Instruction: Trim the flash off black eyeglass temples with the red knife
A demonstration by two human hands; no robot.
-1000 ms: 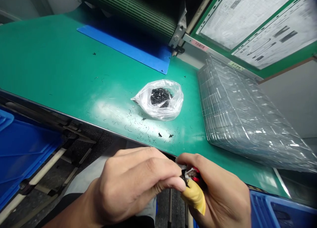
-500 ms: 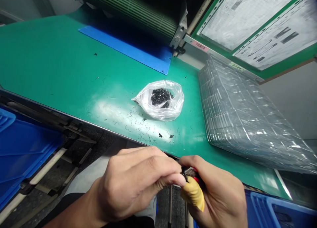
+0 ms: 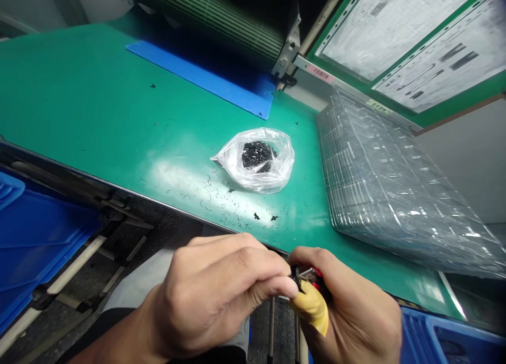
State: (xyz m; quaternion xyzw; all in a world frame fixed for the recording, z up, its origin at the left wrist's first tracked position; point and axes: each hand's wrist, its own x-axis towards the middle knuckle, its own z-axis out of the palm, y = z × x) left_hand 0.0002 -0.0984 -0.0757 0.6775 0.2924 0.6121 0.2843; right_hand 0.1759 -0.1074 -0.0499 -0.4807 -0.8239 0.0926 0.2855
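My left hand [image 3: 213, 295] and my right hand [image 3: 350, 306] meet just below the front edge of the green mat-covered bench [image 3: 98, 100]. Left thumb and fingers pinch a small black part [image 3: 296, 278]. My right hand grips a small metal tool with a red handle [image 3: 314, 282], partly hidden by my fingers. A yellow rubber finger cot [image 3: 312, 307] covers one right-hand finger. Beyond my hands, a clear plastic bag of small black parts [image 3: 256, 161] lies on the mat, with black scraps [image 3: 237, 206] scattered around it.
A stack of clear plastic trays [image 3: 399, 190] lies at the right of the bench. A blue sheet [image 3: 205, 76] sits at the back, near a green-striped roller [image 3: 209, 16]. Framed printed sheets [image 3: 419, 42] hang upper right. Blue crates [image 3: 39, 237] stand below, left and right.
My hands stay together at the same spot, shifting only slightly around the small black part. The bench scene drifts a little as my head moves.
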